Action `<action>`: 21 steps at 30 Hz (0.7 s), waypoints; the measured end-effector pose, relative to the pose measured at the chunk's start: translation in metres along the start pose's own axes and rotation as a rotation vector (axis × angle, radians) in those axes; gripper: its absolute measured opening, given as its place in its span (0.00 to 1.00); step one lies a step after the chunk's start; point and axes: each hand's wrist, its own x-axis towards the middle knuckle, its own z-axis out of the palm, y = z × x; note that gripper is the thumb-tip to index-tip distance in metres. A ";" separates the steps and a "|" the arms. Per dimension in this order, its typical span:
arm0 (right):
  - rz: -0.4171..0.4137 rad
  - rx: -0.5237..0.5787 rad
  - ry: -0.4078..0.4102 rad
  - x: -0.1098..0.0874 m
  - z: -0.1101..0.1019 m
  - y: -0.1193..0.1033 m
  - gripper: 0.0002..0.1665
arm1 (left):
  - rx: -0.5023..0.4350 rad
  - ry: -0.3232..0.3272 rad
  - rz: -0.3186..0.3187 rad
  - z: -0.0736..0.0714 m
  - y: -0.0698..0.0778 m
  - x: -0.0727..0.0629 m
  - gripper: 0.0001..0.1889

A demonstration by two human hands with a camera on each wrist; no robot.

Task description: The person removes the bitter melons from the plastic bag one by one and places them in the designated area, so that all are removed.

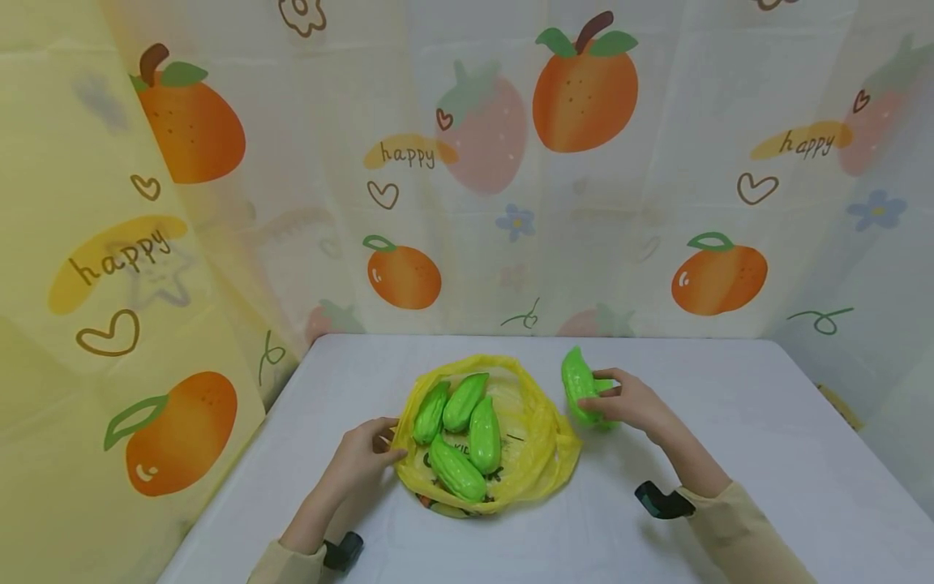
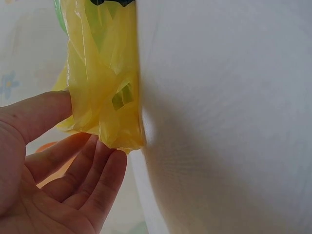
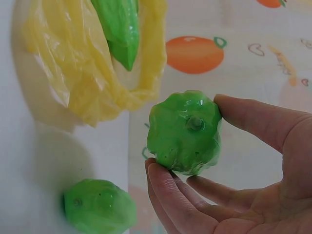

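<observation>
A yellow plastic bag (image 1: 536, 470) lies spread with its mouth up, and several green bitter melons (image 1: 464, 402) rest inside it. At the bag's left side my left hand (image 1: 362, 454) holds the edge between thumb and fingers; in the left wrist view the fingertips touch the thin yellow film (image 2: 105, 97). To the right of the bag, my right hand (image 1: 629, 399) grips a bitter melon (image 1: 576, 377) just over the table, its stem end showing in the right wrist view (image 3: 185, 129). Another bitter melon (image 3: 100, 207) lies on the table below it, mostly hidden behind the fingers in the head view.
A white-covered table (image 1: 730, 389) carries everything. Behind it hangs a curtain (image 1: 584, 203) printed with fruit, and a yellowish stretch of it (image 1: 58, 422) runs along the left. A dark round-patterned item (image 1: 441, 508) shows under the bag's front edge.
</observation>
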 end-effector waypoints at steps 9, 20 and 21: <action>0.022 0.014 0.005 -0.002 -0.008 0.004 0.49 | -0.001 0.002 -0.001 0.000 0.000 0.001 0.24; 0.012 0.018 0.016 -0.005 -0.017 0.010 0.50 | -0.001 0.002 0.005 0.000 0.001 0.001 0.24; 0.014 0.018 0.018 -0.006 -0.017 0.011 0.49 | 0.000 0.001 0.006 0.000 0.001 0.001 0.24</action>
